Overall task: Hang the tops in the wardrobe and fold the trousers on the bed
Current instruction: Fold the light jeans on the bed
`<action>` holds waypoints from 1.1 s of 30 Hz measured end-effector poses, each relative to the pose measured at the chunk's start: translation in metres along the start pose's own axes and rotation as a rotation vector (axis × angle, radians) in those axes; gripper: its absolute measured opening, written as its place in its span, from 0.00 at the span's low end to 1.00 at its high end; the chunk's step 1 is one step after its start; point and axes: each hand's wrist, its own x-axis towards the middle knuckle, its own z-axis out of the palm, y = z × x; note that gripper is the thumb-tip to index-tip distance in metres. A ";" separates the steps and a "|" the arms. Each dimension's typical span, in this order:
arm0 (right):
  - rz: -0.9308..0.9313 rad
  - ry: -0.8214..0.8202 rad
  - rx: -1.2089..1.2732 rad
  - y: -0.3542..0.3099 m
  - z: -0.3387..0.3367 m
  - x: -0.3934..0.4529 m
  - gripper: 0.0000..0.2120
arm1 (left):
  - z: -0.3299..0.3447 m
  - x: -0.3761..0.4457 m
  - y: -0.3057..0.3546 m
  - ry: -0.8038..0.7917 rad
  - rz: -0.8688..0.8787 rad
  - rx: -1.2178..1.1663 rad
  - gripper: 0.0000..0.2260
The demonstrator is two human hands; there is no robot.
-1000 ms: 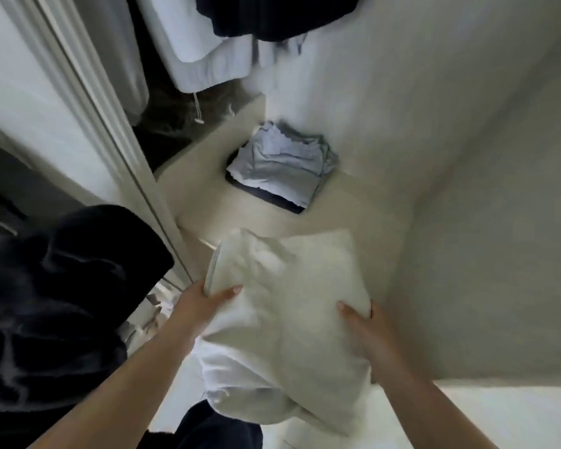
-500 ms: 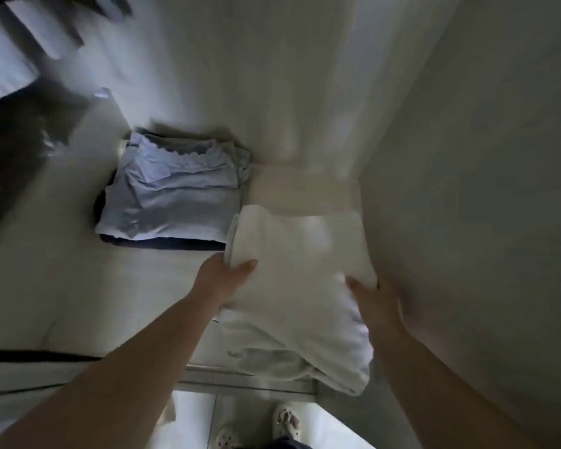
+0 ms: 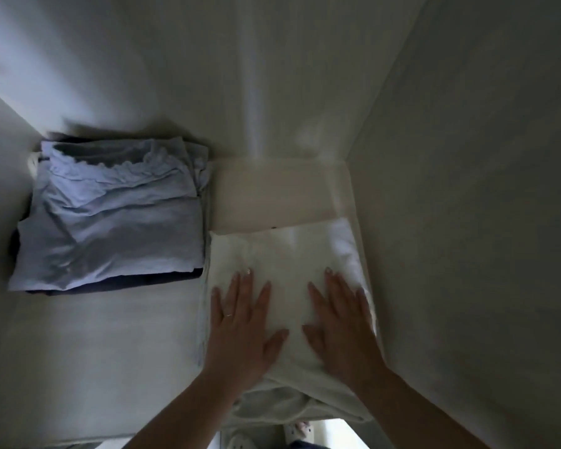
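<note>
White wardrobe shelf [image 3: 110, 351]: both hands, left hand [image 3: 243, 325] and right hand [image 3: 340, 322], press flat, fingers spread, gripping nothing, on folded white cotton trousers [image 3: 289, 257] at its right edge, beside a folded pale-blue garment [image 3: 110, 222].

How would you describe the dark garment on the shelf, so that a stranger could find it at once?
Look at the pale wardrobe shelf, in its back left part, where a folded pile of clothes lies. The dark navy folded garment is the bottom layer, only its front edge showing under the light blue crumpled folded garment. It is the only dark piece; the white folded garment beside it lies under both hands.
</note>
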 end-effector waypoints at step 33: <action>0.177 -0.333 -0.070 0.072 0.033 0.201 0.32 | 0.012 0.214 -0.039 -0.096 -0.005 0.045 0.35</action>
